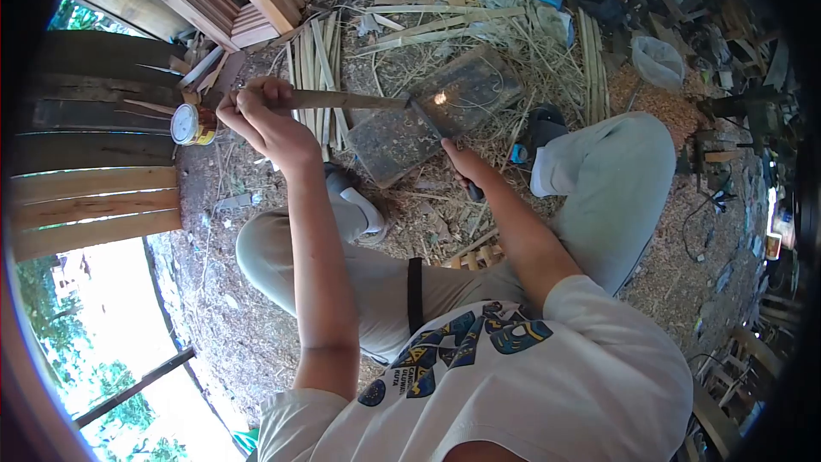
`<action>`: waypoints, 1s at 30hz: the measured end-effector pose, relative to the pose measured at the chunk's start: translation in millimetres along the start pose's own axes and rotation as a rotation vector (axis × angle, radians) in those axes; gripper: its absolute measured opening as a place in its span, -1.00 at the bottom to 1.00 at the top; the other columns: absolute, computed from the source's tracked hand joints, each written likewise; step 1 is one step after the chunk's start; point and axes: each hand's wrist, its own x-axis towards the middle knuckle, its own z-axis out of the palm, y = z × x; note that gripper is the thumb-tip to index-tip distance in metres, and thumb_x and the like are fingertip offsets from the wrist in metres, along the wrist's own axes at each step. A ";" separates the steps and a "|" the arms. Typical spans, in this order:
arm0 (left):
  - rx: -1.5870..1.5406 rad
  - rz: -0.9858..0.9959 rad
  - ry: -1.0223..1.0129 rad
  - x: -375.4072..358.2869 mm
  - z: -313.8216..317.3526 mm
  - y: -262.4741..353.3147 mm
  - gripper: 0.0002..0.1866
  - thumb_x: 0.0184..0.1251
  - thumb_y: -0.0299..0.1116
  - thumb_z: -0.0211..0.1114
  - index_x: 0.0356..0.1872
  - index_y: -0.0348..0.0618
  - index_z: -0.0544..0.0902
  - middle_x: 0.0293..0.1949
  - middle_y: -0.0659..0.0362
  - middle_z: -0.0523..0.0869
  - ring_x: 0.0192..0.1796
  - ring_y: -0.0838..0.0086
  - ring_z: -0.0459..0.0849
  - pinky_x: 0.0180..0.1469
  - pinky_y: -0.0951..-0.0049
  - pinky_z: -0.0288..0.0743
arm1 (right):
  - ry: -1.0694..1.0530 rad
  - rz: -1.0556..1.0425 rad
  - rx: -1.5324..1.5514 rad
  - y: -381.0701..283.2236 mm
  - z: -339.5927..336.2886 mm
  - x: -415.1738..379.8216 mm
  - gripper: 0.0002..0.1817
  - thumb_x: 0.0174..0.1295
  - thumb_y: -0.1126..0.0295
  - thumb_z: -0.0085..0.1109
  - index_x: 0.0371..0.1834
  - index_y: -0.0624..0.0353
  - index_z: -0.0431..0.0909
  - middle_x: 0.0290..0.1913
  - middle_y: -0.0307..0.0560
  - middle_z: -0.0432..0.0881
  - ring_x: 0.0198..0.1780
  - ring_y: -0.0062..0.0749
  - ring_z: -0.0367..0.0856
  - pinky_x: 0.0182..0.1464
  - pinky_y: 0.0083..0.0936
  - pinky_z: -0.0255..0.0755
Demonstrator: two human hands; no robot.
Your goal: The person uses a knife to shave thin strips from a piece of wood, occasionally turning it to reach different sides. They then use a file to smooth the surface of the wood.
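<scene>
My left hand (267,115) is closed around one end of a long brown strip (346,100), bamboo or wood, which stretches rightward over a worn wooden board (385,150) on the ground. In my right hand (468,169) is the dark handle of a knife (428,120). Its blade points up and to the left, and its tip end meets the far end of the strip above the board. A bright glint shows on the board beside that spot.
Pale split strips (318,68) lie on the ground beyond my left hand. A paint can (193,124) stands at the left near a plank wall (94,188). Thin shavings (513,43) surround the board. A clear plastic bag (658,62) sits at the upper right.
</scene>
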 end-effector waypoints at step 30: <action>-0.070 -0.026 0.027 -21.2 -22.0 17.5 -0.92 0.60 -0.30 -0.18 -0.10 -0.01 0.16 -0.39 0.08 0.49 -0.37 0.47 0.37 -0.30 0.44 0.34 | -0.082 -0.574 0.254 -143.6 77.8 -106.3 -0.36 0.64 -0.17 -0.15 -0.47 0.13 0.47 -0.70 -0.32 0.36 -0.80 -0.56 0.30 -0.71 -0.50 0.22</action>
